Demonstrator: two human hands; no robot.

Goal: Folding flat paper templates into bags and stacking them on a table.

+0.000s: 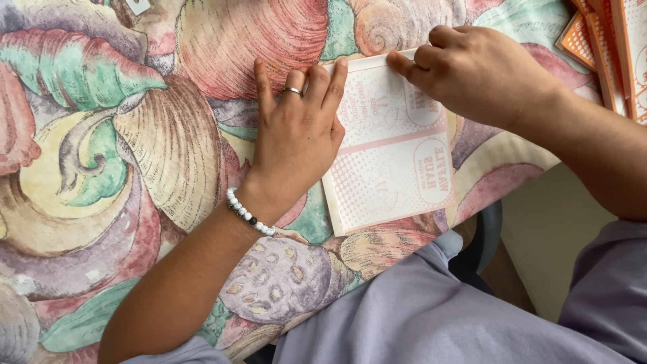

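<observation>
A flat white paper bag [391, 165] with pale pink dotted print lies on the shell-patterned tablecloth [135, 155]. My left hand [296, 135], with a ring and a white bead bracelet, lies flat across the bag's left edge, fingers spread toward its top. My right hand [478, 71] rests on the bag's upper right part, fingers curled and the index fingertip pressing along the top edge. Neither hand lifts the bag; both press it down on the cloth.
A stack of orange-and-white printed paper pieces [610, 47] sits at the top right corner. The table's edge runs diagonally at the lower right, with my lap in lilac cloth [418, 317] and a dark chair [482, 249] below it.
</observation>
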